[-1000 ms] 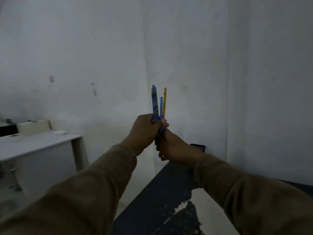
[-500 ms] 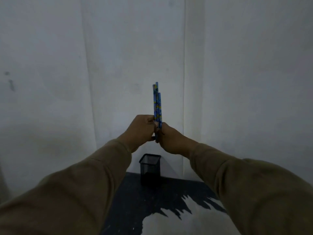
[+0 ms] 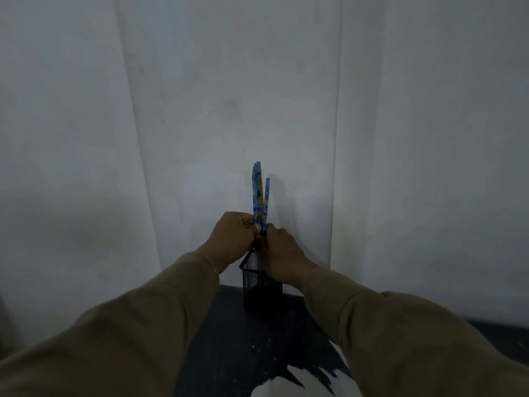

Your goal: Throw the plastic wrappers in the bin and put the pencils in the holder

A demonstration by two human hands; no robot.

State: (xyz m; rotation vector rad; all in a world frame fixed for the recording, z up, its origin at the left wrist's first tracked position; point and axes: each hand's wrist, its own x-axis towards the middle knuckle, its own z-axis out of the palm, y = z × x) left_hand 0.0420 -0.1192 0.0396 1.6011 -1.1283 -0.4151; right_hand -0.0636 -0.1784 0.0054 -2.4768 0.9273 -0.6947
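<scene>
Gripping the pencils [image 3: 259, 193] upright in a tight two-handed grip, left hand [image 3: 232, 241] and right hand [image 3: 282, 253] closing around the lower ends. Holding them directly above the black mesh holder [image 3: 255, 277], lower tips possibly entering its mouth, hidden behind the fingers. Holder standing on the dark surface [image 3: 243, 339] against the wall.

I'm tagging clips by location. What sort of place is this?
Probably a bare indoor room corner: plain white walls, a black mesh pencil holder on a dark, paint-worn surface.
</scene>
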